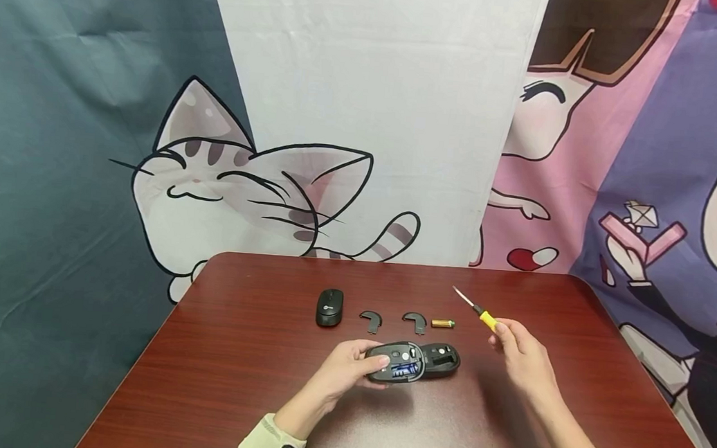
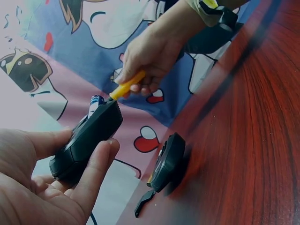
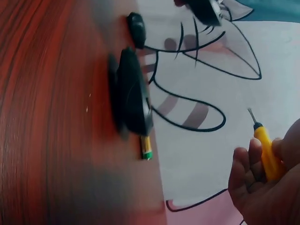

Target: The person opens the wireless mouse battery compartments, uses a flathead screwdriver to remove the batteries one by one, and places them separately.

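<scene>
My left hand holds a black computer mouse with its underside up, thumb on the underside. A blue battery shows in its uncovered bay; in the left wrist view this battery juts above the mouse body. To the right, my right hand grips a small screwdriver by its yellow handle, its metal shaft pointing up and left, away from the mouse. A second mouse lies underside up on the table, its bay uncovered. In the head view, it partly overlaps the held mouse.
Farther back on the brown table stands a third black mouse, top side up. Beside it lie two dark curved covers, a left cover and a right cover, then a gold-and-green battery. A cartoon-printed cloth hangs behind the table.
</scene>
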Available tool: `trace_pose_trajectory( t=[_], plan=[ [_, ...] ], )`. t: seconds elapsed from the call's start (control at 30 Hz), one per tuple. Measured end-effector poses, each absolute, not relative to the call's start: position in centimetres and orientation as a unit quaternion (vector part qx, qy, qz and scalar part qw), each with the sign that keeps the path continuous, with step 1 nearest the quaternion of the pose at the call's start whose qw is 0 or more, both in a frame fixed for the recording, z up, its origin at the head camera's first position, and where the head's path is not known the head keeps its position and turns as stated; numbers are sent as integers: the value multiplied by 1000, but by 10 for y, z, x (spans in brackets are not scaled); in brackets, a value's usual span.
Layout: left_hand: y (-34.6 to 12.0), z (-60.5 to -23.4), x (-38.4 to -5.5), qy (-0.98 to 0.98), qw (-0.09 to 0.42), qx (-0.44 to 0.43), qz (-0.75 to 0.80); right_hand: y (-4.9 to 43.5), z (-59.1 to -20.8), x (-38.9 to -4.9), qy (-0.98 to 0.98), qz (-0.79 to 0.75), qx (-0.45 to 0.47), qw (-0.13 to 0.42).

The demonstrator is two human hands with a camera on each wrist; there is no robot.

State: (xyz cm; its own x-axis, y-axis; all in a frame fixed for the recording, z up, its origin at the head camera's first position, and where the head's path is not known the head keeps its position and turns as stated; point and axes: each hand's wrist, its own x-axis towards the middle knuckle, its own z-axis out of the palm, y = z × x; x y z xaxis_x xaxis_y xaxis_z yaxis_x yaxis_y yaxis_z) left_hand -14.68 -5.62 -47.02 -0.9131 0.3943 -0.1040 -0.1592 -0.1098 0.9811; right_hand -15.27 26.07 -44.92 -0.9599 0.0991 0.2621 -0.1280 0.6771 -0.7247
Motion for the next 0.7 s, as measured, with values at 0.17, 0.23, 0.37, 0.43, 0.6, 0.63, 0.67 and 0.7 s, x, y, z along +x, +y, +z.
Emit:
trace_pose_trajectory(
  t=[0.17, 0.23, 0.37, 0.43, 0.6, 0.63, 0.67, 0.7],
  plan=[
    [-57, -470, -146, 640, 188, 88, 740, 268, -457, -162, -911, 396, 2, 115],
    [-57, -471, -146, 641, 188, 86, 739, 271, -459, -165, -909, 405, 0, 96],
    [-58, -471, -145, 644, 187, 83, 737, 275, -462, -169, -917, 390, -6, 81],
    [-59, -471, -144, 644, 187, 85, 737, 277, -464, -171, -929, 358, -6, 91],
    [-60, -471, -143, 645, 188, 87, 735, 285, -472, -182, -950, 288, 12, 121],
    [-60, -471, -143, 646, 189, 87, 735, 286, -474, -184, -951, 284, 15, 121],
    [-60, -471, -142, 646, 189, 86, 734, 288, -475, -187, -951, 285, 17, 120],
    [-60, -471, -142, 646, 190, 87, 734, 289, -477, -189, -951, 285, 17, 117]
  ],
)
